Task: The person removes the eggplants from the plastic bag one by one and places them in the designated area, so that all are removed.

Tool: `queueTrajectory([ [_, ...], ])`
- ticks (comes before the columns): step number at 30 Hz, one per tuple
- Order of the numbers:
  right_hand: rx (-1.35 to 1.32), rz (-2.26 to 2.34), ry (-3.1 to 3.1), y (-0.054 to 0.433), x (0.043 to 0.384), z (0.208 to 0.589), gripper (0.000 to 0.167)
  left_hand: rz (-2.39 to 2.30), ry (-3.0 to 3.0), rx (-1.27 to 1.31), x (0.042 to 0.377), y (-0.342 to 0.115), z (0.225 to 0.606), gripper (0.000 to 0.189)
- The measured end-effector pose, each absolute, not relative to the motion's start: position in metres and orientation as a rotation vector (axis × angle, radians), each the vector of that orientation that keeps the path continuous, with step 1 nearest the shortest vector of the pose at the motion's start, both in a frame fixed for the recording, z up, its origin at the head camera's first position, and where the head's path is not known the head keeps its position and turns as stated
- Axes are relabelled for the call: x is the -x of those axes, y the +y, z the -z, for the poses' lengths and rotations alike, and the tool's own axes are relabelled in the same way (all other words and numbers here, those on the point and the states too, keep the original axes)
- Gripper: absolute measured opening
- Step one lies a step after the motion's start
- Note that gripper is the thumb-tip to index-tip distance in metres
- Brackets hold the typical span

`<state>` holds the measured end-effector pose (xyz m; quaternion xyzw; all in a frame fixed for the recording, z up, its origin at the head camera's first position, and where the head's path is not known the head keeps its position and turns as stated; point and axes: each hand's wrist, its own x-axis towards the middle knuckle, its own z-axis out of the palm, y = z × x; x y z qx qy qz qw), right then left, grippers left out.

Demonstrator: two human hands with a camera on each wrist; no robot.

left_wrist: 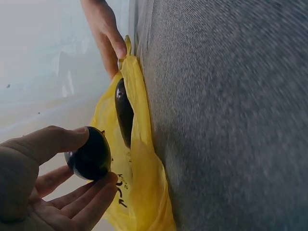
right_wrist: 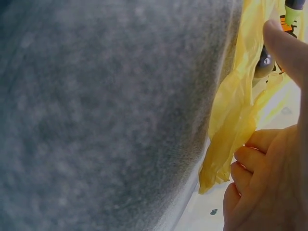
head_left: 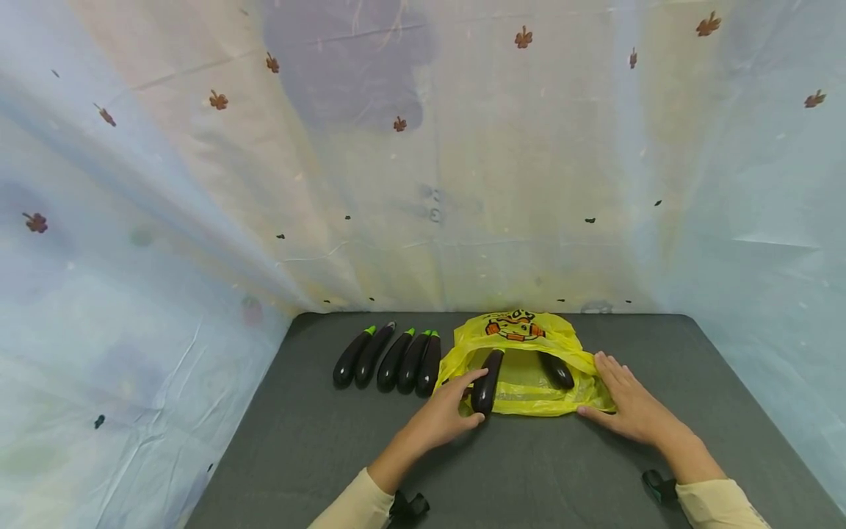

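Observation:
My left hand [head_left: 443,420] grips a dark purple eggplant [head_left: 486,386] between thumb and fingers, at the mouth of a yellow plastic bag [head_left: 548,406]. In the left wrist view the rounded end of this eggplant [left_wrist: 92,156] faces the camera. The bag lies on its side, its opening towards me and a printed design on its upper side. Another eggplant [head_left: 558,372] lies inside it on the right. With thumb at the lower lip and fingers at the upper edge, my right hand [head_left: 637,411] holds the bag's right side.
Left of the bag, several eggplants [head_left: 395,364] lie side by side, most with green stem ends pointing away. The dark grey table [head_left: 317,455] ends at a pale patterned sheet [head_left: 463,220] behind it. Black straps [head_left: 408,507] are around both wrists.

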<state>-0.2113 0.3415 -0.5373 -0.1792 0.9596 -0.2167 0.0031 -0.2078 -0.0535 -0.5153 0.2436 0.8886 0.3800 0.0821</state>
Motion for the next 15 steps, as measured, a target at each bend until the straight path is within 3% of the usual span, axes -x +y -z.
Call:
queueTrajectory([
  [15, 0.521, 0.688, 2.985, 0.341, 0.211, 0.536, 0.112, -1.145, 2.603, -0.778, 0.201, -0.077, 0.512, 0.079],
])
